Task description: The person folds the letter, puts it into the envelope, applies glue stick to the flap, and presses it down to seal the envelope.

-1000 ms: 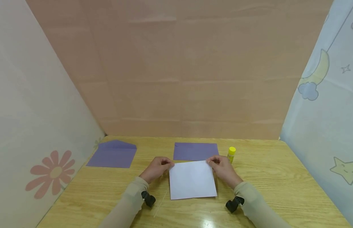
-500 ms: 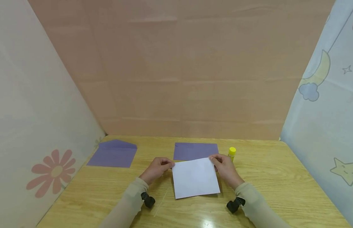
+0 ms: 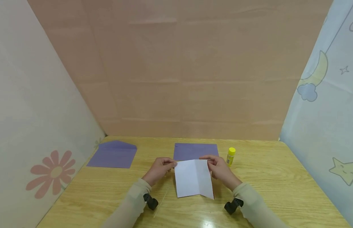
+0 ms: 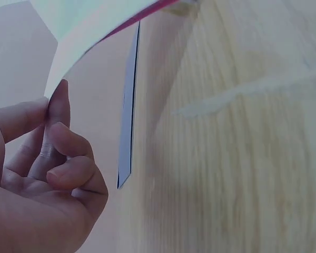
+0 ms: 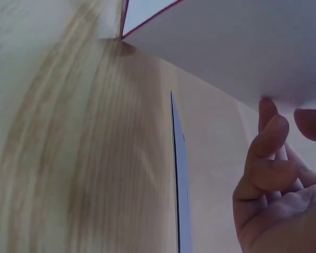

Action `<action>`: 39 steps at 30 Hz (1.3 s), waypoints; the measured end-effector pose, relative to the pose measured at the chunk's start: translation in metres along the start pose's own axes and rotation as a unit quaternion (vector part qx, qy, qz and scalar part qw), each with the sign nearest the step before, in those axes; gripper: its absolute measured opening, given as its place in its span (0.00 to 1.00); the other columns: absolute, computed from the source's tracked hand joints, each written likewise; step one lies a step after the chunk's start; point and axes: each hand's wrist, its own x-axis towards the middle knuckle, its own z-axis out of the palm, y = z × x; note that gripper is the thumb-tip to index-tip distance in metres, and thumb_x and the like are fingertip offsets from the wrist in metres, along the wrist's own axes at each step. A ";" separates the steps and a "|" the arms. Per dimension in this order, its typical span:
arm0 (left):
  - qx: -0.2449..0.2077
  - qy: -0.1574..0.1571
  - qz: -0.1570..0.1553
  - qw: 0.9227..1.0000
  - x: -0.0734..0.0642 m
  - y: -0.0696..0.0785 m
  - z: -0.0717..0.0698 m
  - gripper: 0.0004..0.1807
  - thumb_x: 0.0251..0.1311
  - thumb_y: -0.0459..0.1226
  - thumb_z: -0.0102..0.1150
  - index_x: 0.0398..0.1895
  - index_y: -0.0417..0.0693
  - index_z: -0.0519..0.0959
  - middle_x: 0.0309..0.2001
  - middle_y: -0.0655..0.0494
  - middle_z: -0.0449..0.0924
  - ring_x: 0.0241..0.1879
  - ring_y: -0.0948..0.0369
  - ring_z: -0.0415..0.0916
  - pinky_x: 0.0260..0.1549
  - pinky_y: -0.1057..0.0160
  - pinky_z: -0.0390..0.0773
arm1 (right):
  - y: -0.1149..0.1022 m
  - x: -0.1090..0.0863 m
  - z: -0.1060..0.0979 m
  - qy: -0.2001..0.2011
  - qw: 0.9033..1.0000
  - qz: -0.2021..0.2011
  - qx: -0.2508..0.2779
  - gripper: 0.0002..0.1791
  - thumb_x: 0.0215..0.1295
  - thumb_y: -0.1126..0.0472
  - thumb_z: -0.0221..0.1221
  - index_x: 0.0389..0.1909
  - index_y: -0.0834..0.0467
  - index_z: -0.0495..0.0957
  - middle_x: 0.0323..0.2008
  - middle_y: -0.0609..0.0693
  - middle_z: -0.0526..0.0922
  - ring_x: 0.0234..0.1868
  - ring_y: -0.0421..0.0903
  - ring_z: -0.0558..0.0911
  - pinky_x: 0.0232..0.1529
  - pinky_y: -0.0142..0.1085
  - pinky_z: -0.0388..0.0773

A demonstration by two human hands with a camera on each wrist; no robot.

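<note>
White folded card [image 3: 187, 179] seen at lower centre of head view; its upper-left corner is pinched by left hand [image 3: 159, 169]. Upper-right edge is touched by right hand [image 3: 221, 171]; whether clamped, can't be told. Purple rectangle [image 3: 195, 151] seen just above.

Hangings [image 3: 176, 69] on 3 sides make this wood-grain table [image 3: 279, 177] a screened-off workspace.
</note>
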 end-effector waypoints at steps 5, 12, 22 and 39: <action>-0.009 -0.018 0.010 1.000 -0.002 0.007 0.007 0.13 0.70 0.41 0.59 0.49 0.42 0.84 0.37 0.55 0.81 0.34 0.56 0.71 0.28 0.61 0.69 | 0.003 0.002 0.003 -0.028 0.999 -0.009 -0.015 0.20 0.75 0.62 0.54 0.63 0.65 0.75 0.27 0.52 0.81 0.16 0.40 0.66 0.16 0.30 0.61; -0.016 -0.043 0.025 0.999 0.000 0.008 0.013 0.12 0.70 0.39 0.59 0.48 0.42 0.85 0.36 0.57 0.82 0.32 0.58 0.71 0.25 0.64 0.66 | 0.005 0.004 0.008 -0.008 1.000 -0.002 -0.018 0.16 0.69 0.56 0.63 0.50 0.63 0.81 0.32 0.56 0.81 0.20 0.43 0.69 0.20 0.34 0.68; 0.008 -0.055 0.046 0.997 -0.001 0.014 0.024 0.17 0.71 0.47 0.57 0.45 0.43 0.86 0.38 0.49 0.81 0.31 0.56 0.72 0.26 0.60 0.71 | 0.003 0.004 0.011 0.032 0.998 0.009 -0.062 0.10 0.69 0.56 0.63 0.38 0.61 0.82 0.25 0.59 0.76 0.22 0.46 0.70 0.21 0.35 0.69; 0.028 -0.080 0.080 0.993 -0.004 0.020 0.035 0.11 0.68 0.41 0.62 0.41 0.45 0.88 0.40 0.54 0.85 0.35 0.62 0.80 0.37 0.59 0.81 | 0.001 0.003 0.012 -0.035 0.991 -0.073 -0.110 0.11 0.74 0.58 0.57 0.42 0.61 0.83 0.35 0.53 0.82 0.28 0.46 0.76 0.29 0.38 0.77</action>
